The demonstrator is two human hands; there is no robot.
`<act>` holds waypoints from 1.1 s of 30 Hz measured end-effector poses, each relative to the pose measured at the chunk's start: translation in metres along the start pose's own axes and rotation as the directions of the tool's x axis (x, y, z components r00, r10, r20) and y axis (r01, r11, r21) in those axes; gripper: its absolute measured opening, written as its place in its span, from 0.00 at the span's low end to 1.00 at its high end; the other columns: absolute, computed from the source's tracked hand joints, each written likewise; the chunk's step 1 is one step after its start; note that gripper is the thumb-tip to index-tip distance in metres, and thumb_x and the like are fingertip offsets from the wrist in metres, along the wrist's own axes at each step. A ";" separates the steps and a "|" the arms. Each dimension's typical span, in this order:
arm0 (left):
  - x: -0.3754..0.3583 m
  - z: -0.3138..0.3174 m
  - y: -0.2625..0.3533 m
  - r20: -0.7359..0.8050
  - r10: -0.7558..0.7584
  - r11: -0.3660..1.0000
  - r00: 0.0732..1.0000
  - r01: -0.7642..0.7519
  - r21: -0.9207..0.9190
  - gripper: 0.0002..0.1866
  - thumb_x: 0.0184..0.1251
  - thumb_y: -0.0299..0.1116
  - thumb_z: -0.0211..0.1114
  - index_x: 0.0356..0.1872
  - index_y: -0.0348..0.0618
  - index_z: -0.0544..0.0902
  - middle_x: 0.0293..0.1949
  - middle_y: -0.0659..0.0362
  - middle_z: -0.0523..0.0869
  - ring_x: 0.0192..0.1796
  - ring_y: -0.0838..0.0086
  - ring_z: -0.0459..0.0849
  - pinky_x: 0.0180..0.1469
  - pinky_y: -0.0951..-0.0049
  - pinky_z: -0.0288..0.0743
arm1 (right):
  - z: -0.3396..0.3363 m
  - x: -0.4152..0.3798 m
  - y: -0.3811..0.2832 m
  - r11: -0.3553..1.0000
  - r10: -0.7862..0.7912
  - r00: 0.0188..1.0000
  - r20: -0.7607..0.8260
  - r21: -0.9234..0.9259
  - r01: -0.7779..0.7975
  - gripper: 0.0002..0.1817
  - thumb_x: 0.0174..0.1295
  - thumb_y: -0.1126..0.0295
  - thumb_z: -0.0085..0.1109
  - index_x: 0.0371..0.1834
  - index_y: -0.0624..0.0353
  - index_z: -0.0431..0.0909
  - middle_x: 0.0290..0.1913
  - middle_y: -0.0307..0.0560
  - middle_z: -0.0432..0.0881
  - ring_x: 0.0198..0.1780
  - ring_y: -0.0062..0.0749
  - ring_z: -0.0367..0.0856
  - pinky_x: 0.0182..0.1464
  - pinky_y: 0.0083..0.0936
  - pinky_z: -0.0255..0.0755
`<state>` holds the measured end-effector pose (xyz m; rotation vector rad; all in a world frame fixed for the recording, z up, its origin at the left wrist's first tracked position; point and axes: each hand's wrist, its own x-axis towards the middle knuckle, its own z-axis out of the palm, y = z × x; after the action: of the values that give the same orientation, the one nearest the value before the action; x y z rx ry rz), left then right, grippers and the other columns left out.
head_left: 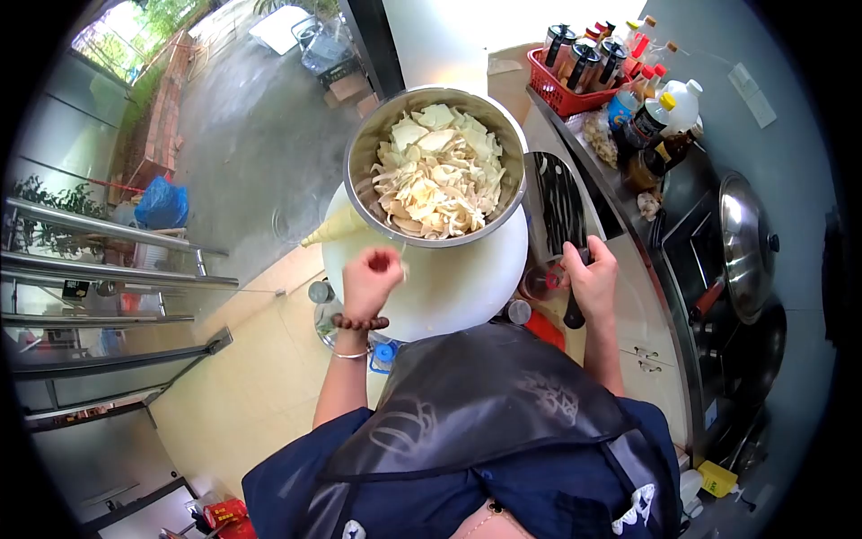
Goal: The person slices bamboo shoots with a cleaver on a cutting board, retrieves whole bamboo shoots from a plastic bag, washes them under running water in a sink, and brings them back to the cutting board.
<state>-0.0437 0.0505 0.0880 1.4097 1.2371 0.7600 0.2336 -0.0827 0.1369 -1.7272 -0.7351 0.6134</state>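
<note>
A large steel bowl (356, 171) of pale, thin slices (440, 175), which look like bamboo shoot, stands on the far part of a round white cutting board (440, 292). Left of the bowl lies a pale, pointed bamboo shoot (339, 225), partly hidden by it. My left hand (373, 280) is over the board's left side, fingers curled into a pinch; a small pale scrap shows by the fingertips, too small to name. At the right edge, my right hand (593, 274) grips a cleaver (555, 205), its dark, wet blade pointing away beside the bowl.
Along the right runs a counter with a red basket (575, 94) of seasoning jars, several bottles (648, 121), and a stove with a lidded wok (747, 242). Jars (518, 312) stand below the board. Metal rails (117, 265) and a doorway are at left.
</note>
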 end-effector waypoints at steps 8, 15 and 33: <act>0.084 -0.035 0.072 -0.098 0.462 0.869 0.882 -0.427 0.248 0.11 0.61 0.25 0.56 0.43 0.40 0.82 0.41 0.50 0.83 0.46 0.65 0.82 0.49 0.76 0.74 | -0.001 -0.003 -0.008 0.999 -0.020 0.997 0.069 -0.034 0.022 0.13 0.57 0.73 0.57 0.19 0.60 0.65 0.14 0.36 0.71 0.13 0.15 0.68 0.15 0.16 0.59; 0.106 -0.045 -0.052 -0.038 0.273 0.460 0.961 -0.096 0.883 0.42 0.38 0.32 0.75 0.60 0.58 0.66 0.55 0.62 0.74 0.59 0.67 0.70 0.54 0.45 0.63 | -0.013 -0.017 -0.019 1.000 0.027 0.989 0.147 -0.009 -0.026 0.08 0.58 0.75 0.56 0.23 0.61 0.69 0.15 0.35 0.71 0.14 0.14 0.67 0.16 0.14 0.59; -0.041 -0.047 -0.076 -0.038 0.412 0.690 0.910 -0.285 0.665 0.39 0.37 0.25 0.70 0.59 0.51 0.70 0.59 0.56 0.68 0.62 0.59 0.65 0.62 0.48 0.54 | 0.083 -0.096 -0.010 0.839 -0.261 0.784 0.564 -0.269 0.473 0.08 0.52 0.75 0.59 0.31 0.65 0.72 0.24 0.54 0.75 0.23 0.46 0.74 0.27 0.31 0.67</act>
<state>-0.1191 0.0178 0.0331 2.2468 1.4757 0.7609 0.1079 -0.0981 0.1281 -1.7129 -1.6438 0.6739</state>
